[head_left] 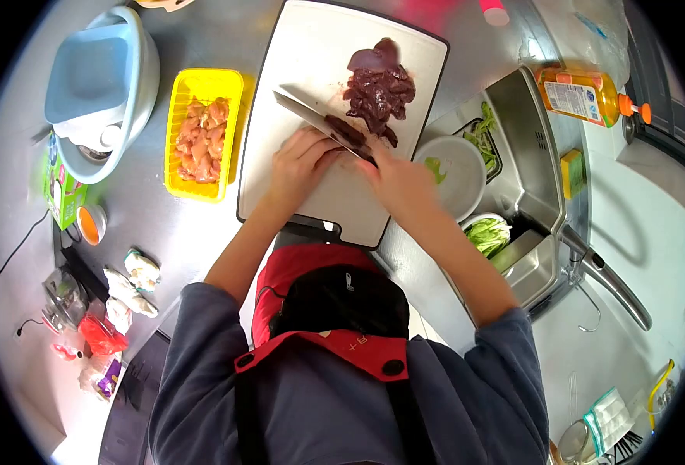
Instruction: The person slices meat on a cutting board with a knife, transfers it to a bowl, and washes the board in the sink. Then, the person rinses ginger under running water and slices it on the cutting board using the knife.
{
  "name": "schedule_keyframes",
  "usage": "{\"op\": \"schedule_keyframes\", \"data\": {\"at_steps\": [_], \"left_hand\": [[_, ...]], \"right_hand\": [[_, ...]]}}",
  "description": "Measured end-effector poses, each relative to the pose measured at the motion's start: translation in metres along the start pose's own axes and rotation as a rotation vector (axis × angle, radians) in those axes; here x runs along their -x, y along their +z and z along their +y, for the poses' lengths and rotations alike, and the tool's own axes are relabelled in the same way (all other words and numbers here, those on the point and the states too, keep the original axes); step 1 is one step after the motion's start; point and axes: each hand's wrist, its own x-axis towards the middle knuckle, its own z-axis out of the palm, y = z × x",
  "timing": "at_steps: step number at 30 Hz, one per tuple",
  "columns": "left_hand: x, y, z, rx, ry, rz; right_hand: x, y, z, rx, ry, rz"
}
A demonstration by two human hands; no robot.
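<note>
A white cutting board (280, 54) with a dark rim lies in front of me. My right hand (396, 180) grips a kitchen knife (305, 112) by its handle, the blade pointing up and to the left across the board. My left hand (299, 167) is closed, its bent fingertips pressed down beside the blade on a piece of dark red liver, which the fingers partly hide. Part of the liver piece (345, 128) shows along the blade's far side. A heap of sliced liver (381, 81) rests at the board's upper right, just beyond the knife.
Left of the board stands a yellow tray (173, 132) of pale pink raw meat; blue basins (142, 85) are farther left. A white plate (458, 190) sits by the sink (524, 147), which holds green vegetables. An orange-capped soap bottle (582, 97) lies behind the sink.
</note>
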Motion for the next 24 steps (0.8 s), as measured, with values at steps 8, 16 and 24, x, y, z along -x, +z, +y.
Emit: {"op": "schedule_keyframes", "data": {"at_steps": [8, 16, 24], "left_hand": [[-0.001, 0.003, 0.001, 0.025, 0.044, 0.022], [0.001, 0.002, 0.002, 0.014, 0.081, 0.043], [0.004, 0.004, 0.003, -0.038, 0.102, 0.057]], "right_hand": [[0.015, -0.020, 0.044, -0.169, 0.096, -0.099], [-0.016, -0.037, 0.072, -0.684, 0.369, -0.326], [0.001, -0.077, 0.059, -1.089, 0.430, -0.380]]}}
